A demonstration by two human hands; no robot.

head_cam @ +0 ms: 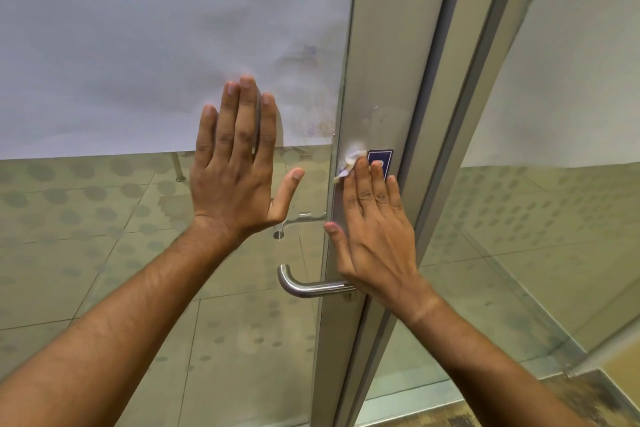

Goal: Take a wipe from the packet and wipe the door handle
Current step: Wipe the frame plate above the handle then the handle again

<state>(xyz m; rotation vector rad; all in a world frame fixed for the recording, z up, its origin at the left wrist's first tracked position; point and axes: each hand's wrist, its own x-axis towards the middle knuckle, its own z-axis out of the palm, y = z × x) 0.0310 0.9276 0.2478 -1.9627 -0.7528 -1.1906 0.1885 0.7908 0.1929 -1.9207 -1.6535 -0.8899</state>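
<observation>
right hand (372,218) presses wipe (351,163) flat-fingered on frame; left hand (235,166) spread on glass; door handle (311,284) points left.

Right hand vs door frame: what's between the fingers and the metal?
Head view: a crumpled white wipe lies under the right hand, whose straight fingers press it against the aluminium door frame, above the lever handle.
</observation>
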